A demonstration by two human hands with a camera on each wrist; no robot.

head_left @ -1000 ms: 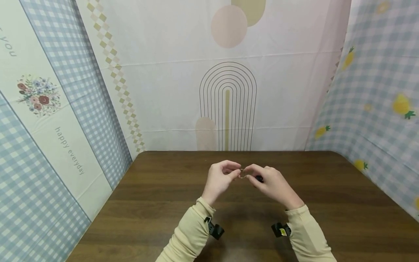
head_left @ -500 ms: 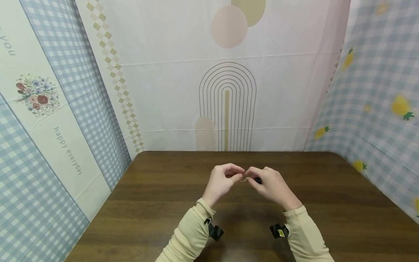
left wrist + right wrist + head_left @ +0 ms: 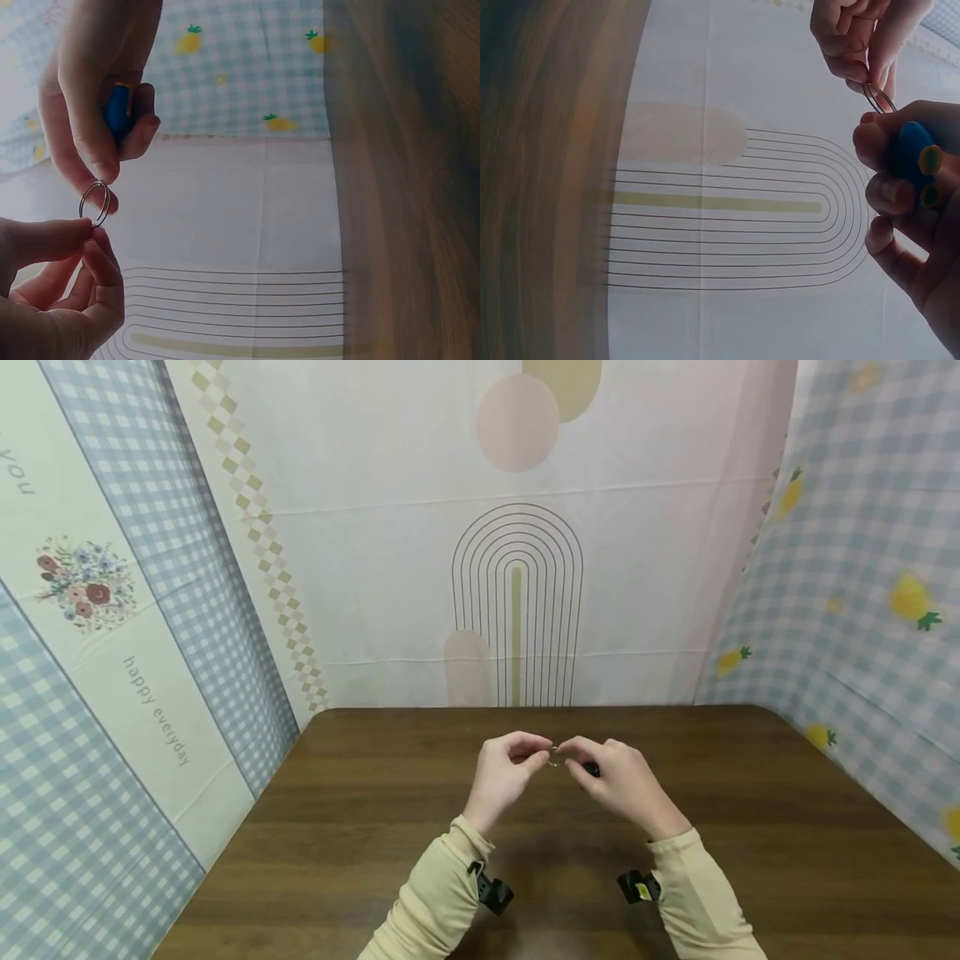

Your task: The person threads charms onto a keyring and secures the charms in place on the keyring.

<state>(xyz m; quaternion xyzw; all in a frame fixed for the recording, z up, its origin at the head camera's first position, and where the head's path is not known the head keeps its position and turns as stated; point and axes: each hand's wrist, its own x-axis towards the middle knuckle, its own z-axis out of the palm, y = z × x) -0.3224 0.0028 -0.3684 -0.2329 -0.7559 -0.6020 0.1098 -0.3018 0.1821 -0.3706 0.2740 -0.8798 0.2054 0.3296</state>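
Between both hands a thin metal split key ring [image 3: 108, 201] is held up over the table, its coils slightly spread in the left wrist view. My left hand [image 3: 498, 781] pinches the lower side of the ring between thumb and fingertips. Opposite it, my right hand [image 3: 626, 783] has its thumb and index fingertips on the ring's other side. Tucked in the curled fingers of that same hand is a small blue trinket [image 3: 909, 154] with yellow-orange ends; the fingers cover part of it.
Below the hands spreads a brown wood-grain table [image 3: 360, 827]. A white patterned cloth [image 3: 375, 585] hangs behind it, with checked cloths at both sides. Black camera mounts [image 3: 493, 893] sit on the cream sleeves.
Both hands dipped slightly and drew closer together half a second ago; now they are a little higher and farther apart, with more of the ring showing. The grips look the same.
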